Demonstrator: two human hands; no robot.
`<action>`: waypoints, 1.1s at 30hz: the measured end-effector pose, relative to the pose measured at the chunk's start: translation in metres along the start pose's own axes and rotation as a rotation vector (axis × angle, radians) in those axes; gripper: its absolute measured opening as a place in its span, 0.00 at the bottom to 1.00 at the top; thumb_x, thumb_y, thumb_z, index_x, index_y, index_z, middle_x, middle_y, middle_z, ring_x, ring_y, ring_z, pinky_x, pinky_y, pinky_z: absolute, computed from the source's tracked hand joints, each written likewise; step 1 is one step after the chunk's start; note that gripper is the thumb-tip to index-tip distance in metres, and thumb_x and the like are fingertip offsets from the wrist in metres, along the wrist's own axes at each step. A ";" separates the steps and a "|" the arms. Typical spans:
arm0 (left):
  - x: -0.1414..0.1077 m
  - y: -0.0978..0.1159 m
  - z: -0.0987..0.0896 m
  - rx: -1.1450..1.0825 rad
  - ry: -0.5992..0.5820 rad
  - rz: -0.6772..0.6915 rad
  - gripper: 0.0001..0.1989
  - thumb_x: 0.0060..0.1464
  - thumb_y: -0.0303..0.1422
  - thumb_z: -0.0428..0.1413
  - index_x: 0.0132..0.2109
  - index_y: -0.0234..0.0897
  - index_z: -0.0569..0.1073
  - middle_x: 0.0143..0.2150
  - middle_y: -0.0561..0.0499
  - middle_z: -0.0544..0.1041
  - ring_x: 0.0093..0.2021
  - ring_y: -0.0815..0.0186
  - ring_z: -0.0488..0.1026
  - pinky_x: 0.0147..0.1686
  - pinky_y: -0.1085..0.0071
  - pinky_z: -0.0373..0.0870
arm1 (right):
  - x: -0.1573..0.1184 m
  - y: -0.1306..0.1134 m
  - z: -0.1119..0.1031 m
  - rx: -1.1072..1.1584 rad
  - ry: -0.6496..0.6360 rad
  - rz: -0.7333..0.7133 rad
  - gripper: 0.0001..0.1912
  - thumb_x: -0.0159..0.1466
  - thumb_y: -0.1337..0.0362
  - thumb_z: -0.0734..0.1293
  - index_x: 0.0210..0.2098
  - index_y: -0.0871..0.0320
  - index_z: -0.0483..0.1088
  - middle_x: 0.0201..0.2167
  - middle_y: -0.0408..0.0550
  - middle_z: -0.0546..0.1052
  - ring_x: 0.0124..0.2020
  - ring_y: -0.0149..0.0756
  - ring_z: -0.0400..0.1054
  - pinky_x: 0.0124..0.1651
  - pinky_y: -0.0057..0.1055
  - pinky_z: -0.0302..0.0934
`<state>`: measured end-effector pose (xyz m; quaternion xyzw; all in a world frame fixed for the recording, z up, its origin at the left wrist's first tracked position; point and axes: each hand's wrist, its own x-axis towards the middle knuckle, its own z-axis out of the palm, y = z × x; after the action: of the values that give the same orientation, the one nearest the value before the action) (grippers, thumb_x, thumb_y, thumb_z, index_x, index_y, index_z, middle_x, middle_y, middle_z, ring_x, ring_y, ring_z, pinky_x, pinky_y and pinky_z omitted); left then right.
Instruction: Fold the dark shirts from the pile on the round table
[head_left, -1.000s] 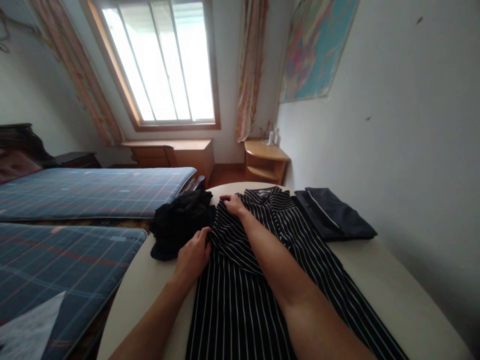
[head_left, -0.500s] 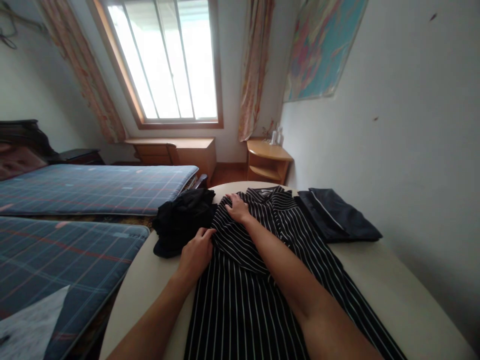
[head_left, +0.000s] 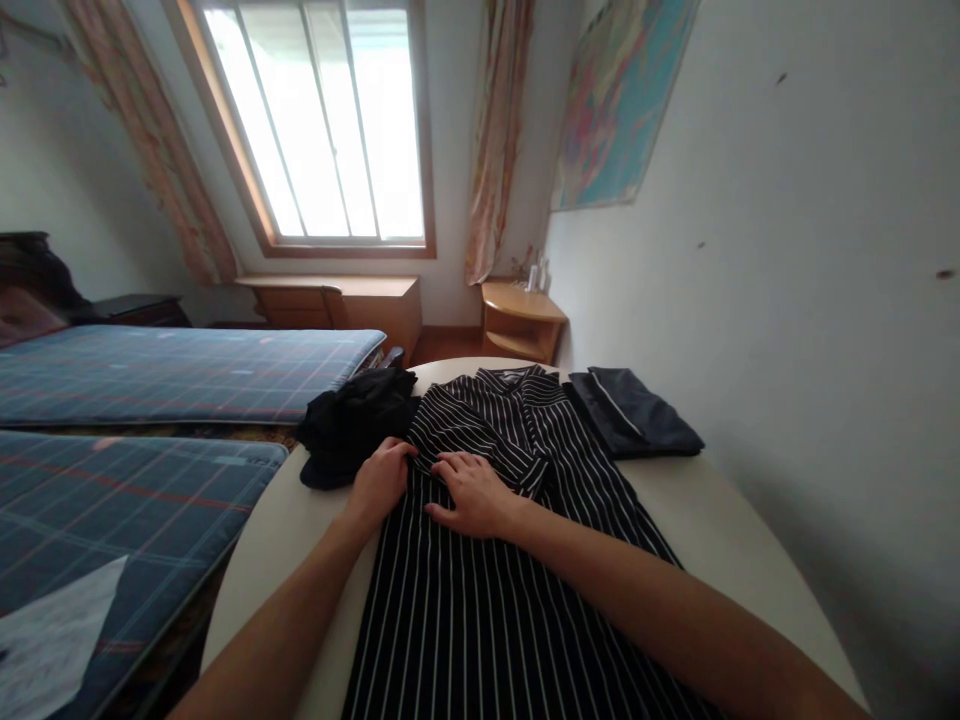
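Observation:
A black shirt with white stripes [head_left: 457,610] lies spread on a round cream table [head_left: 289,560], its collar at the far end. Its left sleeve [head_left: 472,435] is folded inward across the front. My left hand [head_left: 379,484] is closed, thumb and fingers pinching the shirt's left edge by the fold. To its right, my right hand [head_left: 474,496] rests palm down at the near edge of that sleeve, fingers stretched out and thumb apart. The shirt's lower end runs out of view, and my right forearm covers part of its right side.
A crumpled black garment [head_left: 352,425] sits at the table's far left, touching or close to the shirt. Folded dark trousers or a similar garment [head_left: 637,412] lie at the far right. Beds with plaid mattresses [head_left: 135,500] stand left; a white wall [head_left: 810,330] borders the right.
My right hand has come back toward me from the shirt's shoulder to the folded sleeve's near edge. My left hand keeps its pinch on the left edge. The view has shifted slightly.

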<state>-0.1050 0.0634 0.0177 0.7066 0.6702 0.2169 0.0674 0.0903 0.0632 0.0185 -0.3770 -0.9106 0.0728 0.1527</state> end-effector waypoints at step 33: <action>-0.002 0.016 0.004 0.167 0.072 -0.140 0.04 0.65 0.34 0.50 0.42 0.39 0.66 0.43 0.47 0.77 0.42 0.59 0.78 0.36 0.69 0.67 | -0.038 0.104 -0.058 -0.101 0.013 0.296 0.16 0.65 0.62 0.68 0.52 0.54 0.73 0.42 0.48 0.80 0.51 0.42 0.68 0.52 0.34 0.58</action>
<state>-0.0890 0.0603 0.0199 0.6531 0.7355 0.1805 -0.0008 0.2048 0.1105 0.0392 -0.5146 -0.8467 0.0463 0.1271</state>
